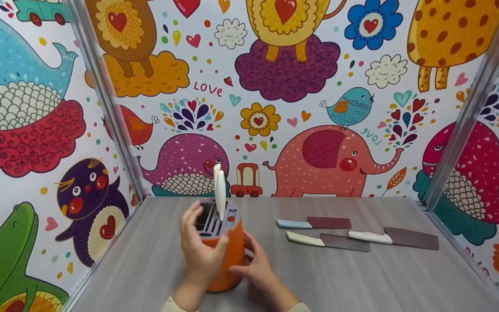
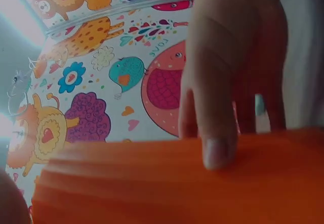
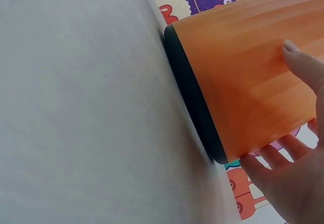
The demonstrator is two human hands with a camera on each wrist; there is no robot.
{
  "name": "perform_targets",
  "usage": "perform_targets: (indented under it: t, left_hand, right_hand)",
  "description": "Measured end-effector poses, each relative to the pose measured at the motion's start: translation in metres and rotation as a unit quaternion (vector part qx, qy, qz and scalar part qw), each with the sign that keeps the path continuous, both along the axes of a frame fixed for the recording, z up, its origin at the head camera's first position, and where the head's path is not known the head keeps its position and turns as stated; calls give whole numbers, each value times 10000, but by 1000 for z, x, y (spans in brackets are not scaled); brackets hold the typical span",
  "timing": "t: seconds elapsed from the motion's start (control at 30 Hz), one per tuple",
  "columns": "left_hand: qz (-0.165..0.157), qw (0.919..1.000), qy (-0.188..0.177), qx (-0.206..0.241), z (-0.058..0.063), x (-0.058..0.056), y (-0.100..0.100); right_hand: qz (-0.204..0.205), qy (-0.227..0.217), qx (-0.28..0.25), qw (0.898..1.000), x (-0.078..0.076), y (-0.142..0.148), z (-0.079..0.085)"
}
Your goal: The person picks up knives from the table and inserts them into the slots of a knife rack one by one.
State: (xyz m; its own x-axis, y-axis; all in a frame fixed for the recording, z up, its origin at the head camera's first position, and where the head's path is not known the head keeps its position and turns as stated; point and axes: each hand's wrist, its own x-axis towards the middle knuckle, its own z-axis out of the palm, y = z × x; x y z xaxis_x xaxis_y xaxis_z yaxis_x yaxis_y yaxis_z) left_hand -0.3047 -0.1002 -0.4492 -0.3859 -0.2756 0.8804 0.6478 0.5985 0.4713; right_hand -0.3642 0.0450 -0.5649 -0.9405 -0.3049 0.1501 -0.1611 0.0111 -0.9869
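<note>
An orange knife block (image 1: pixel 228 268) with a black base stands upright on the table. Two white handles (image 1: pixel 220 190) rise close together from its slotted grey top. My left hand (image 1: pixel 199 247) holds the block from the near left, its fingers up by the top edge and its thumb on the near side. Lower down on the right side, my right hand (image 1: pixel 258 264) grips the block between thumb and fingers. The right wrist view shows the right thumb (image 3: pixel 298 62) against the orange wall, with fingertips curled under the far edge. Some left fingers are hidden.
To the right lie a knife with a pale blue handle (image 1: pixel 293 223), a knife with a cream handle (image 1: pixel 305 239) and a white-handled cleaver (image 1: pixel 414 238). Patterned panels (image 1: pixel 301 104) with metal corner posts (image 1: pixel 115 112) enclose the grey table (image 1: pixel 345 281).
</note>
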Motion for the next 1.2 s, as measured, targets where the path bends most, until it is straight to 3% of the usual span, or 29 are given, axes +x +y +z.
perform_targets:
  t: [0.27,0.43,0.6,0.7,0.8,0.93,1.2]
  left_hand:
    - [21,9982,-586,-92,-38,-15,-47]
    - [-820,9927,-871,169,-57,-28,-68]
    - [-1762,9687,-1685,461,-70,-41,-89]
    - [-2073,9485,-2316,613,-80,-45,-100]
    - [-2340,9318,-2667,764,-93,-45,-105]
    - [-2497,9239,-2758,899,-100,-44,-102]
    - [-2631,9230,-2559,1153,-99,-50,-92]
  right_hand:
    - [-5,-329,66,9994,1,-1,5]
    - [91,-200,150,9996,0,-2,7]
    - [45,-223,259,9994,-2,-1,8]
    - [15,-286,284,9992,-1,-1,7]
    - [18,-344,246,9991,2,-1,2]
    - [45,-359,151,9992,4,0,-2]
    - [114,-249,157,9995,-2,5,4]
